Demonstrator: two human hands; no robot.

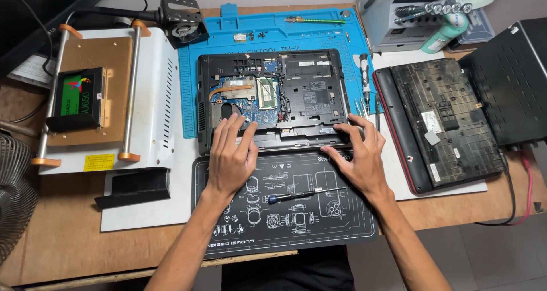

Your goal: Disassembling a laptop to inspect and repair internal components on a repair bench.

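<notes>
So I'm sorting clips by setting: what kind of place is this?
Probably an electronics repair bench: an opened laptop on a blue work mat, a screwdriver nearby, and a second laptop waiting.

Both hands flat on near edge of opened black laptop base [273, 97]. Left hand [231, 154]: free white surface just outward, then white metal heating machine [154, 97] blocks. Right hand [359, 160]: narrow gap outward, then upturned black laptop with red rim [444, 120]. Toward body: slim blue-handled screwdriver [302, 195] lies on black printed mat [353, 222].
</notes>
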